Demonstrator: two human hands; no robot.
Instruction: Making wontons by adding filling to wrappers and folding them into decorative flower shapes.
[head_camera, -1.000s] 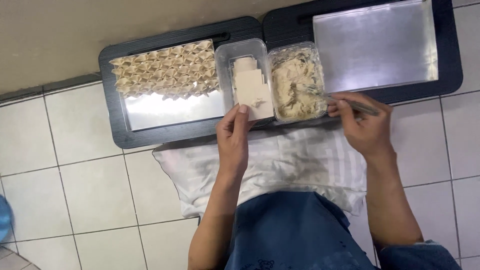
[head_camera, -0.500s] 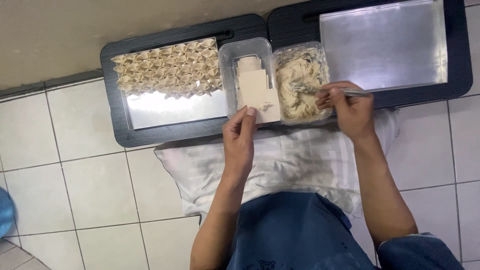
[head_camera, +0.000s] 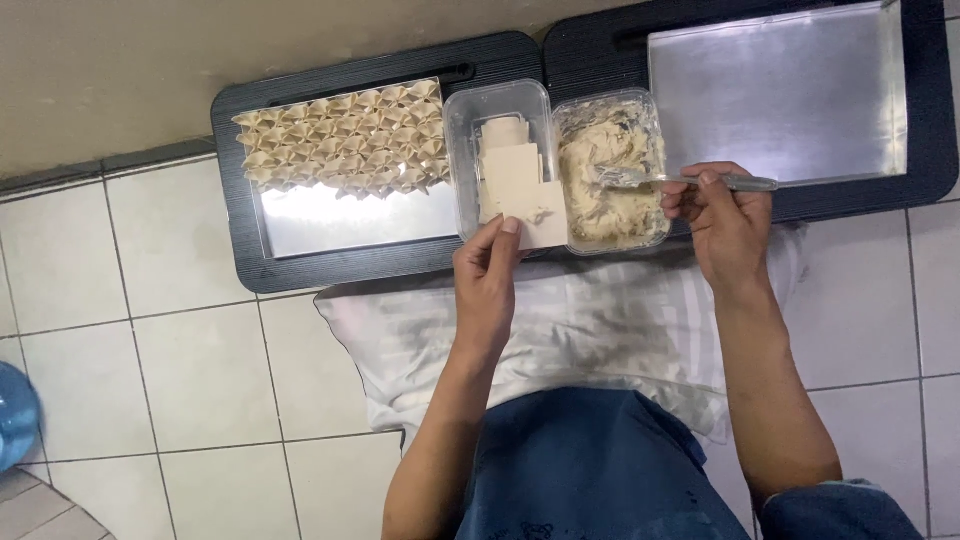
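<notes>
Holding a pale square dough wrapper (head_camera: 522, 195) flat on its fingertips, the left hand (head_camera: 487, 285) keeps it over the clear plastic tub of stacked wrappers (head_camera: 500, 160), grip closed lightly on the near edge with the thumb on top. A small dab of filling already sits near the wrapper's front corner. Over on the other side, the right hand (head_camera: 722, 215) has its grip pinched around a slim metal spoon (head_camera: 680, 181), whose bowl is dug into the creamy speckled filling in the second clear tub (head_camera: 608, 170), just beside the first. Looks like the filling step is in hand: loading the wrapper. By my read, the next move calls for a modest scoop carried across and set near the wrapper's middle, without tearing the thin sheet. Behind, rows of folded dumplings (head_camera: 345, 138) fill the far part of a steel tray on a black board (head_camera: 350, 255); a second shiny steel tray (head_camera: 780, 90) lies to the right. A striped white cloth (head_camera: 560, 330) covers the lap, tiled floor (head_camera: 150, 320) all around.
</notes>
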